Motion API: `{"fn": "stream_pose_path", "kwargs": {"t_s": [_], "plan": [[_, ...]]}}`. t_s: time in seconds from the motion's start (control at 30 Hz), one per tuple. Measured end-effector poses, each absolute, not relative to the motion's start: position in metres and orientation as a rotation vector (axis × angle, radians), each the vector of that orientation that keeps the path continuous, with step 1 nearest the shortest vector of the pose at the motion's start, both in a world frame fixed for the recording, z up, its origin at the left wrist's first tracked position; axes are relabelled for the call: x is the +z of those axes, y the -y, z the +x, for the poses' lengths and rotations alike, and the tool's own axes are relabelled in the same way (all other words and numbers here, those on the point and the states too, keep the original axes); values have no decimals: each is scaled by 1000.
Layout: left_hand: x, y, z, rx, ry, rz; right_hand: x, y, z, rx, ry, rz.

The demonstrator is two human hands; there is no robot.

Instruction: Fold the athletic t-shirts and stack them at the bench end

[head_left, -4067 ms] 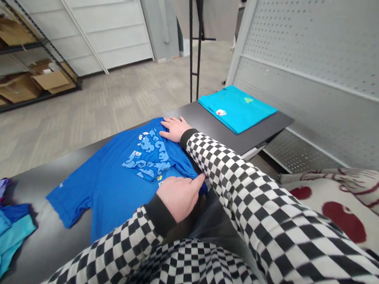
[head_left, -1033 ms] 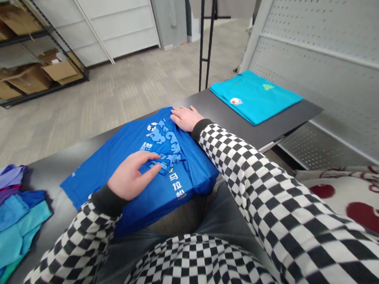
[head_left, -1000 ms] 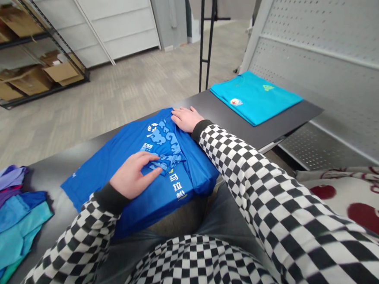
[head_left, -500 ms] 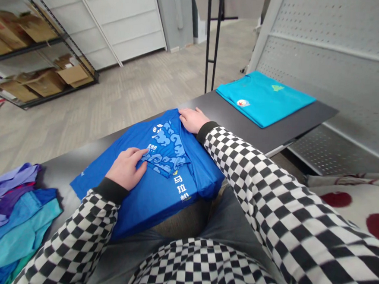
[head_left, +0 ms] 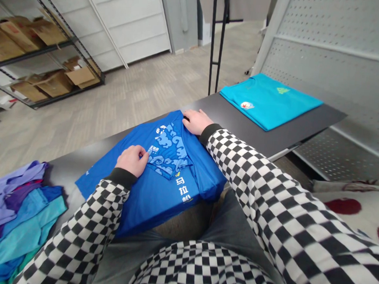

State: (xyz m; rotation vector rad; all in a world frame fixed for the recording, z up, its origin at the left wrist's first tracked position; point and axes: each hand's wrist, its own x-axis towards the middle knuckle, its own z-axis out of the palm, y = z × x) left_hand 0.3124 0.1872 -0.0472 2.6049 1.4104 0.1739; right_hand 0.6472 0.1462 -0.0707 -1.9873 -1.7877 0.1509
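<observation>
A royal blue T-shirt with a light blue cloud print lies partly folded on the dark table. Its right side is folded over the middle. My left hand rests on the shirt at the left edge of the folded flap, fingers curled and pinching the fabric there. My right hand lies flat on the shirt's far corner, fingers spread, pressing it to the table. Both my sleeves are black-and-white checkered.
A folded turquoise shirt lies at the table's far right end. A heap of blue, teal and purple clothes sits at the near left. A black stand, a perforated panel and shelves with cardboard boxes surround the table.
My left hand slid from the near hem across the shirt to the left edge of the folded flap and its fingers curled onto the fabric. My right hand stayed pressed on the far corner.
</observation>
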Motion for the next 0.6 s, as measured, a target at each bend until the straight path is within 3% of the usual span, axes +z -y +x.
{"fn": "stream_pose_path", "kwargs": {"t_s": [0.6], "plan": [[-35, -187, 295, 126, -1370, 2406, -72, -144, 647, 112, 1811, -1974]]}}
